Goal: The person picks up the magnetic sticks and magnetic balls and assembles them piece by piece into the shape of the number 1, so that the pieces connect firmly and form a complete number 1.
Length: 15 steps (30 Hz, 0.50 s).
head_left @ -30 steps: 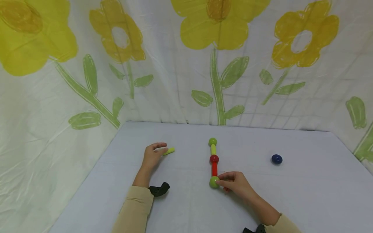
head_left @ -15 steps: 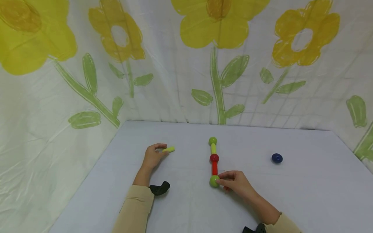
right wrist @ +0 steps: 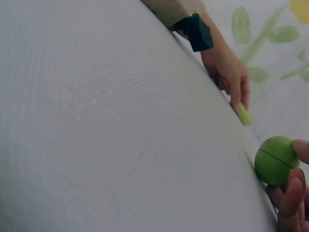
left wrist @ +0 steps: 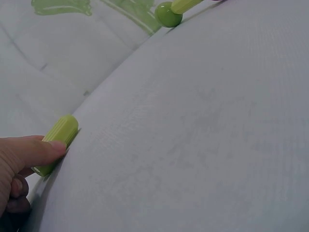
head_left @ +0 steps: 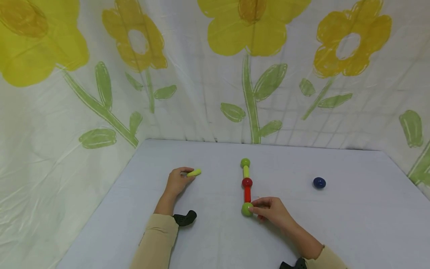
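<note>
My left hand (head_left: 177, 181) pinches a short yellow-green ridged rod (left wrist: 62, 133) between thumb and fingers, low over the table at the left. At the centre lies a straight chain: a green ball (head_left: 245, 162) at the far end, a yellow-green rod (head_left: 246, 172), a red ball (head_left: 247, 182), a red rod (head_left: 247, 194) and a nearer green ball (head_left: 247, 209). My right hand (head_left: 273, 213) holds that nearer green ball by its right side, thumb and fingers on it. A seam line crosses this ball in the right wrist view.
A dark blue ball (head_left: 319, 182) sits on the white table (head_left: 215, 243), to the right of the chain. Behind the table hangs a white sheet (head_left: 201, 93) with painted yellow flowers. A black wrist device (head_left: 185, 218) is on the left wrist.
The left hand has taken the yellow-green rod into a pinch between thumb and fingers, shifting only slightly. The right hand and the chain look still.
</note>
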{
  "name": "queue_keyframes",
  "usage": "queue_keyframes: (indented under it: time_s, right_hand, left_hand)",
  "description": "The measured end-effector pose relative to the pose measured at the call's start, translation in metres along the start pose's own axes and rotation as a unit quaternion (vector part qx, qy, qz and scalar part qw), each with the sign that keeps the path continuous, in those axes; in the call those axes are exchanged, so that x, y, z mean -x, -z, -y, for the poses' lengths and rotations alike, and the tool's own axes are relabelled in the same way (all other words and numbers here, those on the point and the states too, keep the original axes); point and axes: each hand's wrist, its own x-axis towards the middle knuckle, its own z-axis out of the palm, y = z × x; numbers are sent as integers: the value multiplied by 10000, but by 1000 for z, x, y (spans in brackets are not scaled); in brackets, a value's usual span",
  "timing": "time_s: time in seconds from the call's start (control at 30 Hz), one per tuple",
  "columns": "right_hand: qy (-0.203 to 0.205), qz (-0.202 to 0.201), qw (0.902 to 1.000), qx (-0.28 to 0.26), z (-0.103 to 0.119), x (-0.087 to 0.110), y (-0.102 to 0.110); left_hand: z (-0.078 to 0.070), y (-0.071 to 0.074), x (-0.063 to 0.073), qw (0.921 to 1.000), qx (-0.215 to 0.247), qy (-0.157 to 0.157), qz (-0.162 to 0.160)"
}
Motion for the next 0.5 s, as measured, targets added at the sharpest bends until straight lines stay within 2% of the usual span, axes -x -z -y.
queue_keyframes:
  time_s: [0.33, 0.5]
  right_hand:
    - [-68, -55, 9999, 77, -1, -1, -1]
    - [-91, -88, 9999, 99, -1, -1, -2]
  left_hand:
    - [-1, 1, 0, 9999, -153, -62, 9]
    - [-2, 1, 1, 10000, -32, 10, -27]
